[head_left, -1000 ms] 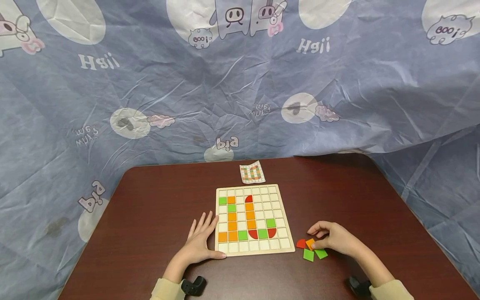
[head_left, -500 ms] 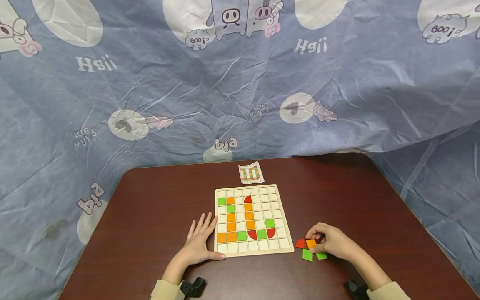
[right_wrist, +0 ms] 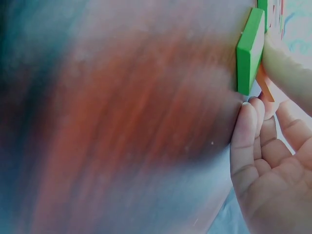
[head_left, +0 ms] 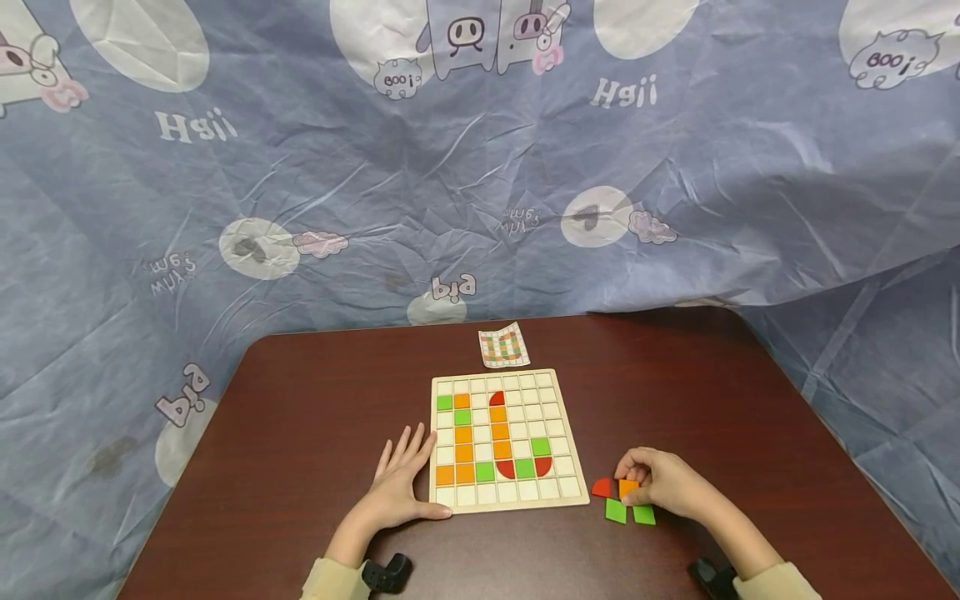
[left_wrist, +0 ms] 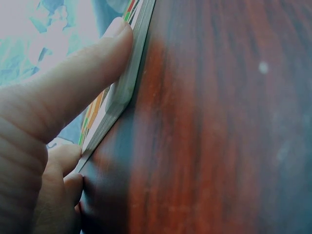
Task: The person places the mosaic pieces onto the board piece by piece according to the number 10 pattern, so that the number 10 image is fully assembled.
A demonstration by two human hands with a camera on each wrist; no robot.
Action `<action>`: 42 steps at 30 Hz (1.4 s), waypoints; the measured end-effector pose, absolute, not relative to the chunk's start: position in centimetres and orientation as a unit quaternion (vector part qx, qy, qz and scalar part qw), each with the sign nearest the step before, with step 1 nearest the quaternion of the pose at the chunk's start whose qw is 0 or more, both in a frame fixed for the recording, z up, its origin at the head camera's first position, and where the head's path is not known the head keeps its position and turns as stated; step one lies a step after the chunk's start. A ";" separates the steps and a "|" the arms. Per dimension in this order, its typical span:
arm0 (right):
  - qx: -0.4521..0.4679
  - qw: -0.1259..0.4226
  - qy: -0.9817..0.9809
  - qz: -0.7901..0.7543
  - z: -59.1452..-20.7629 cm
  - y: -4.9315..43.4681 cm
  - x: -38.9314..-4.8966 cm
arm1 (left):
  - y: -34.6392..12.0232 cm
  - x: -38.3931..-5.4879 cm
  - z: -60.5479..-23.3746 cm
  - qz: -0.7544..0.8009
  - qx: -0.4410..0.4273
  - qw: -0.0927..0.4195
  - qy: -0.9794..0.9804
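A pale wooden grid board (head_left: 525, 492) lies on the table with orange, green and red tiles set in some of its squares. My left hand (head_left: 397, 487) rests at its lower left corner, fingers spread straight along the left side and thumb on the front edge; the left wrist view shows the thumb (left_wrist: 105, 53) against the board's edge. Right of the board, my right hand (head_left: 671, 483) pinches an orange square tile (head_left: 627, 487) between thumb and fingers. Around it lie a red quarter-round tile (head_left: 602, 487) and two green square tiles (head_left: 616, 511), one (right_wrist: 251, 51) close under the thumb.
A small paper card (head_left: 504, 346) with a coloured grid pattern lies behind the board. The dark reddish-brown table (head_left: 322, 400) meets a printed blue-grey cloth (head_left: 360, 183) hanging at the back. Each wrist wears a black device, such as the left one (head_left: 387, 573).
My right thumb and fingers have closed on the orange tile, which has shifted slightly right and turned straighter. The left hand and board have kept their place.
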State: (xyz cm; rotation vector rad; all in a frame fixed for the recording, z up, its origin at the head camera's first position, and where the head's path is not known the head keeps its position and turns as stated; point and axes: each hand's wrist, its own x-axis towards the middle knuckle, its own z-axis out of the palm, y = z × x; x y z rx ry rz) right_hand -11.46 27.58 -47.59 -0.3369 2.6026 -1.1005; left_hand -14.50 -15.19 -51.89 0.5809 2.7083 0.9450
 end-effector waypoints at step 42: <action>-0.018 0.112 0.811 -0.575 -47.1 21.9 -18.1 | -15.2 -14.6 -52.1 0.321 0.196 0.108 0.920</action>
